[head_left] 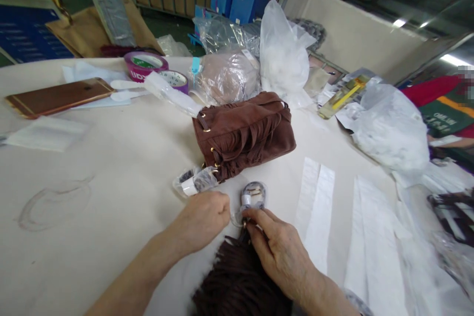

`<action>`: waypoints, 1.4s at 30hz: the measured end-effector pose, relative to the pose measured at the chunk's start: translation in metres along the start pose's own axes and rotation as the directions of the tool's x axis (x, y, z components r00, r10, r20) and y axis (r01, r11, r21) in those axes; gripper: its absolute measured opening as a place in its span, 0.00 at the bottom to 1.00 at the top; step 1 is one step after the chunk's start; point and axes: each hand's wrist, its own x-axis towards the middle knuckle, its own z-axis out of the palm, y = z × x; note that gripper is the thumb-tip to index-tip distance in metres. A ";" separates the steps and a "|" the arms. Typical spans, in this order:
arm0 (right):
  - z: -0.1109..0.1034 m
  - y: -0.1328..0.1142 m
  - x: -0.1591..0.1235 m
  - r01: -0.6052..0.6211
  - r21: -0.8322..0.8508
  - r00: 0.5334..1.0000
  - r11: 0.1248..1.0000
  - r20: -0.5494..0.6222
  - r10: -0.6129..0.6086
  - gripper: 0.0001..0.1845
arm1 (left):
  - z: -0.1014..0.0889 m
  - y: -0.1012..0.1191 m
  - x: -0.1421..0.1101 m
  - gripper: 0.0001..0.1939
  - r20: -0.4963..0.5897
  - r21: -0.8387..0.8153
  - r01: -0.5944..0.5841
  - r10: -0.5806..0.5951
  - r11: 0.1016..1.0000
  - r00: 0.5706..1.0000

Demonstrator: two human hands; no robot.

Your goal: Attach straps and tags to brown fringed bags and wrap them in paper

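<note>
Clear plastic wraps the coil (pixel 254 193) at the fingertips of the right hand (pixel 279 244), whose thumb and forefinger grasp its lower end; exactly what else sits between them is hidden. At 9 o'clock from that pinch, the left hand (pixel 205 218) is clenched, knuckles up, and I cannot tell whether it holds anything. Dark brown fringe (pixel 233 279) lies at 6 o'clock, just below the fingers. Good handling here would seem to ask for a light pinch, so the plastic does not tear, with the strands combed back towards 6 o'clock, clear of the fingertips. I judge the 2 hands do best close together, taking up slack gently rather than tugging. Farther out on the pale table (pixel 140 148), a brown bag (pixel 246 133) lies on its side at 12 o'clock, a wrapped bundle (pixel 194 182) beside it at 10 o'clock; elbows and sudden pulls should spare them. White strips (pixel 314 207) lie at 3 o'clock, tape rolls (pixel 138 74) at 11 o'clock.
</note>
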 end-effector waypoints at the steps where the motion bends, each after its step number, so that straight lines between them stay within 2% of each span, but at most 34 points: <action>1: 0.001 -0.002 -0.002 0.008 -0.020 0.999 1.000 -0.030 -0.009 0.14 | -0.003 -0.001 -0.001 0.09 0.021 -0.120 0.009 -0.007 0.993 1.000; 5: 0.008 -0.012 -0.005 0.030 -0.017 0.990 0.999 -0.138 -0.032 0.13 | -0.005 -0.010 -0.004 0.06 0.119 -0.524 0.021 0.049 0.852 0.992; 7: 0.010 -0.016 -0.002 0.010 0.034 0.989 0.999 -0.150 -0.005 0.11 | -0.004 -0.013 -0.005 0.06 0.149 -0.605 0.032 0.073 0.796 0.986; 9: 0.011 -0.018 0.003 -0.011 0.081 0.989 0.997 -0.145 0.023 0.11 | -0.004 -0.014 -0.005 0.06 0.158 -0.630 0.039 0.079 0.776 0.984; 16: 0.013 -0.015 0.009 -0.007 0.141 0.990 0.990 -0.139 0.026 0.12 | -0.005 -0.014 -0.003 0.06 0.136 -0.628 0.039 0.060 0.777 0.989; 22: 0.012 -0.012 0.011 -0.065 0.224 0.991 0.972 -0.103 0.090 0.13 | -0.004 -0.012 -0.002 0.07 0.072 -0.501 -0.009 0.052 0.866 0.996; 25: 0.011 -0.010 0.011 -0.069 0.277 0.989 0.958 -0.104 0.102 0.13 | -0.002 -0.011 -0.001 0.08 0.026 -0.474 -0.044 0.064 0.880 0.998; 29: 0.012 -0.008 0.011 -0.070 0.304 0.987 0.950 -0.118 0.111 0.13 | 0.005 -0.007 0.001 0.26 -0.047 -0.501 -0.083 0.069 0.862 0.997; 33: 0.012 -0.009 0.010 -0.087 0.299 0.982 0.950 -0.133 0.131 0.13 | 0.015 -0.001 0.004 0.11 -0.127 -0.472 -0.168 0.122 0.865 0.984; 37: 0.012 -0.009 0.011 -0.124 0.298 0.975 0.946 -0.138 0.171 0.13 | 0.018 0.004 0.006 0.08 -0.187 -0.426 -0.162 0.088 0.890 0.978; 42: 0.006 -0.004 0.011 -0.251 0.379 0.955 0.890 -0.055 0.293 0.13 | 0.017 0.002 0.006 0.05 -0.171 -0.450 -0.120 0.047 0.885 0.984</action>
